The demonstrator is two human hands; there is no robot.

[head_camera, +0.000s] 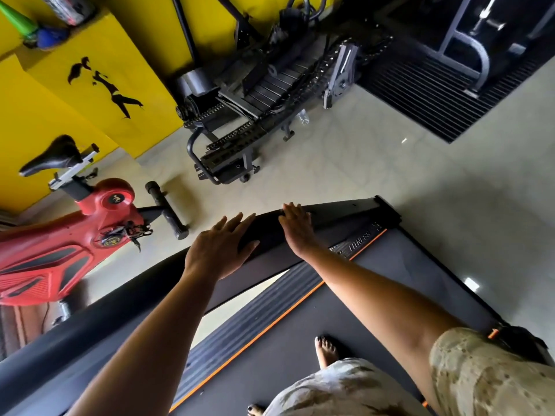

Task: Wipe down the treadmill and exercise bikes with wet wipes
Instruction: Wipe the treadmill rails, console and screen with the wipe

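Black treadmill rail [336, 212] bears two flat hands, fingers straight: left hand [220, 247], right hand [295, 231]; one red bike [60, 253].

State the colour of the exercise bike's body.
Exercise bike: red with black panels, seen in the head view.

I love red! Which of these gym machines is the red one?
The exercise bike at the left, with a black saddle. The treadmill underfoot and the stair machine beyond it are black and grey.
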